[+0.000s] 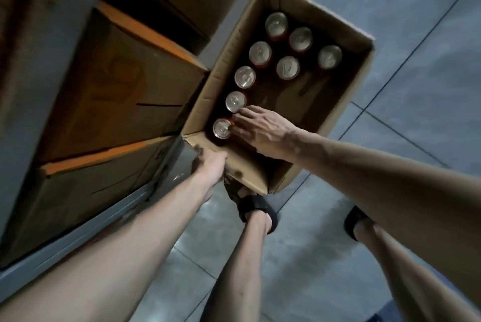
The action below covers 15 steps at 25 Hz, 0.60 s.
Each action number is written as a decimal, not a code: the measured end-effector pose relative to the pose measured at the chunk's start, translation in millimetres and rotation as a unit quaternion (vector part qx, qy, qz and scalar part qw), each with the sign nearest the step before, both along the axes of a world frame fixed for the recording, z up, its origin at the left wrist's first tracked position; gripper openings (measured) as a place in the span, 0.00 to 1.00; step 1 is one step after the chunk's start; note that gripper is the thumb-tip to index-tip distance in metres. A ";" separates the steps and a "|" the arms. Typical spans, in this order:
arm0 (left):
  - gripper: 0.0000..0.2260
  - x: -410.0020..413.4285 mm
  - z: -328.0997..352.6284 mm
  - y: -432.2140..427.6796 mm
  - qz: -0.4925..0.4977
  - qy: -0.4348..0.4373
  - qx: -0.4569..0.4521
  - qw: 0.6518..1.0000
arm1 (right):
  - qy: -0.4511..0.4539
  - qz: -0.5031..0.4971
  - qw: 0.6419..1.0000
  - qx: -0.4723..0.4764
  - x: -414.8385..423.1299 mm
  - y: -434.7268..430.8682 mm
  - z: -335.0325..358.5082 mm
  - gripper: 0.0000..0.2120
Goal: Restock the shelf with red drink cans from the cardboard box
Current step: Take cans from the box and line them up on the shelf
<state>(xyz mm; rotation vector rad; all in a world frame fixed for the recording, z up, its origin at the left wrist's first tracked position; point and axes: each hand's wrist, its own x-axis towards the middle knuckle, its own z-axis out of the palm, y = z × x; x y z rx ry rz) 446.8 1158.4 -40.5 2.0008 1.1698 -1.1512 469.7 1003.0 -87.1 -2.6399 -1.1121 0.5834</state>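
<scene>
Plainly, 8 red drink cans (pixel 288 67) are standing upright in the open cardboard box (pixel 346 79), their silver tops showing bright and only slivers of red side peeking out; 5 are lining its left wall and 3 are sitting further right toward the far end. The box is lying just beside brown cartons (pixel 117 92) stacked on the shelf (pixel 78 233). The left hand (pixel 208 162) is gripping the box's near corner, while the right hand (pixel 260 130) is reaching inside, fingers stretched and touching the nearest can (pixel 222 128).
</scene>
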 end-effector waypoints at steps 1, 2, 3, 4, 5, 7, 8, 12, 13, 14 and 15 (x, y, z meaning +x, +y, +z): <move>0.28 -1.6 -11.8 0.5 -0.020 0.002 0.006 1.000 | -0.003 0.012 1.000 0.001 0.3 17.0 -17.7 0.24; 0.32 -2.4 -16.1 -1.8 -0.040 0.006 0.009 0.999 | -0.005 0.027 1.000 -0.004 1.0 33.3 -32.3 0.23; 0.34 -3.2 -20.0 -2.3 -0.045 -0.002 0.012 0.999 | -0.002 0.041 0.999 -0.009 2.9 48.9 -46.2 0.21; 0.33 -4.2 -24.3 0.4 -0.048 -0.016 0.014 0.999 | 0.001 0.048 0.999 -0.014 5.8 61.4 -56.6 0.20; 0.31 -5.2 -27.6 3.9 -0.043 -0.025 0.015 0.999 | 0.003 0.054 0.998 -0.020 10.5 71.0 -65.3 0.19; 0.27 -8.9 -31.4 12.1 -0.050 -0.027 0.017 0.998 | 0.008 0.068 0.996 -0.056 20.6 80.0 -76.1 0.18; 0.27 -10.4 -32.9 16.6 -0.067 -0.026 0.019 0.997 | 0.009 0.067 0.996 -0.065 24.9 82.7 -77.6 0.17; 0.27 -11.7 -35.0 24.3 -0.083 -0.039 0.000 0.996 | -0.045 0.089 0.995 -0.018 23.4 82.5 -81.5 0.13; 0.26 -10.9 -35.1 25.4 -0.072 -0.044 -0.004 0.996 | -0.068 0.088 0.994 0.005 18.7 77.3 -79.1 0.10; 0.26 -10.9 -33.8 25.5 -0.063 -0.047 -0.006 0.997 | -0.085 0.074 0.993 0.044 11.5 69.0 -75.3 0.08; 0.26 -11.9 -30.0 25.5 -0.065 -0.042 -0.002 0.997 | -0.079 0.053 0.992 0.081 2.9 59.0 -68.0 0.08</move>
